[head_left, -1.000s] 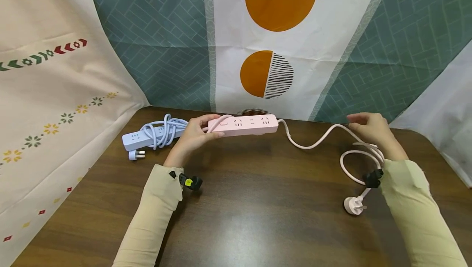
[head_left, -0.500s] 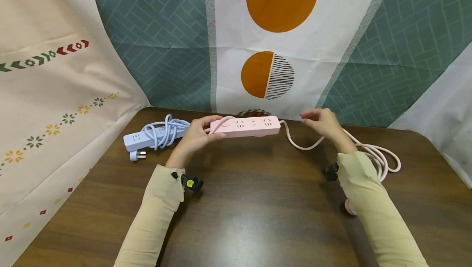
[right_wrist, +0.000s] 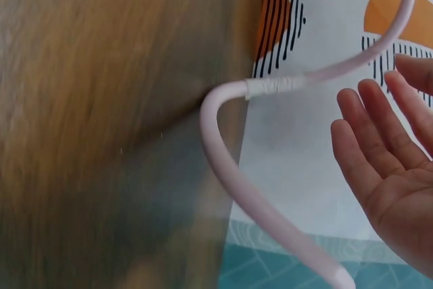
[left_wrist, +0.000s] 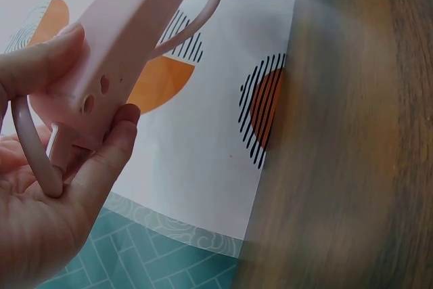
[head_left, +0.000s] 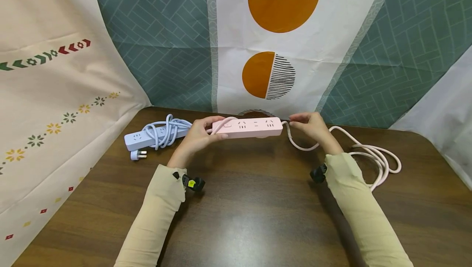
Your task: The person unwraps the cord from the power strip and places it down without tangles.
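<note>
My left hand (head_left: 197, 138) grips the left end of a pink power strip (head_left: 252, 129), holding it above the table with its sockets in view. In the left wrist view, thumb and fingers close round that end (left_wrist: 95, 86), and a loop of cord passes by the palm. Near the strip's right end is my right hand (right_wrist: 389, 167), its fingers extended and apart from the cord in the right wrist view. The pink cord (right_wrist: 257, 201) sags beneath it, with a whitish wrap around one stretch. Beyond the right arm the cord lies coiled (head_left: 387, 166); its plug is hidden.
A light blue power strip (head_left: 138, 140) lies at the back left of the wooden table (head_left: 239, 201), with its cord wound round it and its plug (head_left: 135, 155) in front. A patterned cloth (head_left: 228, 74) hangs along the back edge.
My right hand has moved left from above the coiled cord to near the strip's right end. The pink plug has become hidden by the right arm. The left hand keeps holding the power strip.
</note>
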Demonstrator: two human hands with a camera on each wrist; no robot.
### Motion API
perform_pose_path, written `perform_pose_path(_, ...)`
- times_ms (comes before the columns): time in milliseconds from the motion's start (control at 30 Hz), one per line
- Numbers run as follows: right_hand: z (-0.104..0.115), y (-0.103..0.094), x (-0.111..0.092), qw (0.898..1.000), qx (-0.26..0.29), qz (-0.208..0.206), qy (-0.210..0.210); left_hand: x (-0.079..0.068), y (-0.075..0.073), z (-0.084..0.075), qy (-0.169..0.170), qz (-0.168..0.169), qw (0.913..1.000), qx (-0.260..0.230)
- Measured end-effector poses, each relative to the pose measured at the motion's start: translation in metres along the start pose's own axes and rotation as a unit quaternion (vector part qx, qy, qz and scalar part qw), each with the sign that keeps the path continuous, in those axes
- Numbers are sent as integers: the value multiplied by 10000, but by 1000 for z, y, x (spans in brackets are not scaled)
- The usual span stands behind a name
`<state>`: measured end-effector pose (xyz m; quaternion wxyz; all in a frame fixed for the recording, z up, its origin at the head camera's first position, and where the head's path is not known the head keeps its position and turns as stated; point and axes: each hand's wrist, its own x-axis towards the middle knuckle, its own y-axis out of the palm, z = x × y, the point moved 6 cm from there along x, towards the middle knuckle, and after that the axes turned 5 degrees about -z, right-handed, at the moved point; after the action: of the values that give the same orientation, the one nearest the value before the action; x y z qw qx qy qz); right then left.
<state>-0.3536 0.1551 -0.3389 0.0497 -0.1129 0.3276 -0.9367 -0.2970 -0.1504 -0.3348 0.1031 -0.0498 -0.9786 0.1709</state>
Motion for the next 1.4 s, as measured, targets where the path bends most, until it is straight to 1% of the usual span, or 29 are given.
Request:
perform_pose_path(233,5,13,2,9999,93,95,-40,0,1,1,-34,11,10000,-57)
perform_pose_path(467,7,23,5,9994,-219,250,-55,0,3,0,-13,57,9999,-125)
perform_pose_path(533,6,24,5,9994,-241,248,14,1,4,1,-27,59,9999,-123)
perform_pose_path(633,6,24,5,9992,-247,304,7,1,4,1,-44,58,9999,-124)
perform_pose_path(733,4,23,5,9985,-189,499,-133,1,4,1,-18,64,10000,-74)
perform_pose_path(833,1,22,4,9965,-51,797,-263,1,4,1,-5,65,10000,-49)
perform_pose_path(900,0,21,3,9948,65,970,-287,0,4,1,-17,63,10000,-41)
perform_pose_path(967,-1,21,3,9944,71,1023,-271,0,4,1,-33,72,9999,-64)
perform_pose_path(1033,0,21,3,9946,51,1004,-239,-1,4,0,-38,88,9999,-60)
perform_pose_path(1167,0,21,5,9965,-121,825,-108,-1,5,0,-4,136,9999,-83)
perform_pose_path(1300,-4,19,7,9979,-314,556,89,-1,7,1,61,233,9996,-117)
perform_pose_path(1400,-4,14,9,9989,-358,278,101,-1,9,1,56,362,9992,-168)
